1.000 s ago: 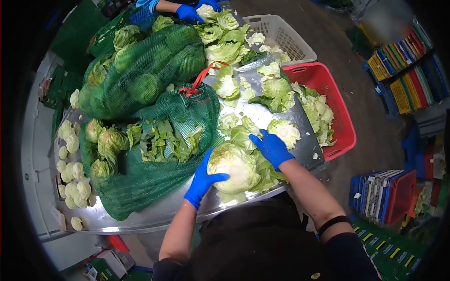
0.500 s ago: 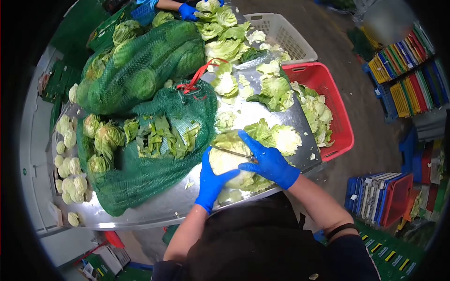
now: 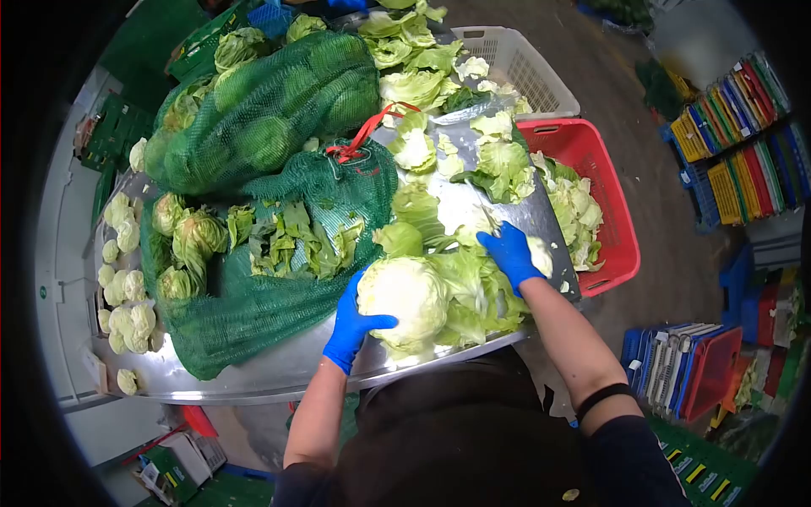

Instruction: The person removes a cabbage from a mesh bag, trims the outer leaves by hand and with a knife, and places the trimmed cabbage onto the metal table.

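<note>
My left hand (image 3: 348,321), in a blue glove, is curled round the left side of a pale, stripped cabbage head (image 3: 405,296) near the table's front edge. Right of the head, my gloved right hand (image 3: 512,256) is closed above loose cabbage leaves (image 3: 473,296). It grips a knife, which is mostly hidden, with only a thin bit of blade showing past the fingers. More pale green leaves (image 3: 418,211) spread out just behind the head.
Green net sacks, one full of cabbages (image 3: 270,139), cover the table's left and back. Small pale pieces (image 3: 131,325) line its left edge. A red crate (image 3: 621,228) of leaves and a white crate (image 3: 553,89) stand at the right. Another person's blue glove (image 3: 346,4) shows at the top.
My right hand has moved right and away from the cabbage with the knife. Outer leaves have come off and lie spread beside and behind the head. My left hand stays on the head.
</note>
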Motion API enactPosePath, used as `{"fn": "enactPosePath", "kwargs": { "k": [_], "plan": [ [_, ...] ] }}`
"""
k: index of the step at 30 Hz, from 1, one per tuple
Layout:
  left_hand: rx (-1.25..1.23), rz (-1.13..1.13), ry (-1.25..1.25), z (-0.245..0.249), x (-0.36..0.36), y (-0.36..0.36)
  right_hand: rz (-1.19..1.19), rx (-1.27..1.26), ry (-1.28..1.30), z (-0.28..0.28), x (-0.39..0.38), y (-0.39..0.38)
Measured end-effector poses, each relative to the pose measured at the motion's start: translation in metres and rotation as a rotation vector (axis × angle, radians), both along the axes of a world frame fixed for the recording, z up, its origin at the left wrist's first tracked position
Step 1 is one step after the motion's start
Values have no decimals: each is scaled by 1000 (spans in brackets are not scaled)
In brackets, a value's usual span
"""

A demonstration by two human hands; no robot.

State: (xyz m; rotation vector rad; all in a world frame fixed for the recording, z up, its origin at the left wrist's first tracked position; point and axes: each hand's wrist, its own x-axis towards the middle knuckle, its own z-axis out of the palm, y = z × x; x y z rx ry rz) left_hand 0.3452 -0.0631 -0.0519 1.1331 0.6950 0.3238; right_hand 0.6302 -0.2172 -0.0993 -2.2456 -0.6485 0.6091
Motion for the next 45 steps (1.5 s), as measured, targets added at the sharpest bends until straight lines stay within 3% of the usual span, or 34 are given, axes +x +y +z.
{"fn": "enactPosePath", "kwargs": {
  "k": [2, 3, 4, 5, 7, 8, 9, 11, 13, 16, 19, 22, 26, 30, 33, 34, 37, 38, 40, 41, 43, 45],
  "plan": [
    [35, -91, -4, 11, 7, 14, 92, -278, -151, 18, 8, -9],
    [71, -187, -11, 18, 16, 24, 92, -281, -155, 40, 5, -5],
    [153, -342, 15, 36, 29, 34, 97, -9, -159, 65, -5, 1],
    [146, -347, 18, 46, 43, 39, 97, 263, -158, 89, -17, 7],
    [360, -596, 43, 60, 72, 46, 320, -12, 277, 132, -36, 21],
    [517, -592, 16, 41, 80, 49, 443, 113, 202, 116, -46, 21],
    [517, -597, 18, 28, 80, 48, 441, 51, 307, 108, -44, 20],
    [613, -373, 198, 15, 76, 44, 302, 196, 305, 73, -44, 13],
    [677, -150, 382, 24, 61, 20, 241, 182, 301, 73, -45, 13],
    [990, -114, 295, 25, 62, -28, 159, 169, 314, 76, -44, 18],
    [1030, -117, 466, 35, 82, -33, 158, 117, 213, 86, -45, 21],
    [1015, -137, 494, 38, 93, -22, 270, -41, -265, 97, -48, 11],
    [996, -175, 556, 43, 107, -12, 399, -198, -387, 101, -53, 5],
    [1029, -200, 589, 43, 113, -15, 410, -307, -305, 96, -44, 21],
    [1054, -224, 551, 49, 111, -23, 343, -223, -196, 80, -22, 29],
    [1072, -255, 529, 52, 108, -26, 139, -59, 113, 86, -5, 37],
    [1242, -224, 469, 40, 90, -34, 161, 30, 180, 51, 9, 45],
    [1246, -220, 462, 36, 86, -29, 77, 49, -21, 34, 2, 45],
    [1000, -197, 318, 29, 62, -14, 23, 91, 71, 10, 6, 39],
    [1001, -198, 327, 25, 52, -10, -29, 129, 158, 0, 10, 34],
    [784, -176, 191, 18, 41, -3, -273, -28, 138, -13, 33, 18],
    [769, -166, 189, 16, 41, -1, -139, -140, 40, 15, 33, 14]
  ]
}}
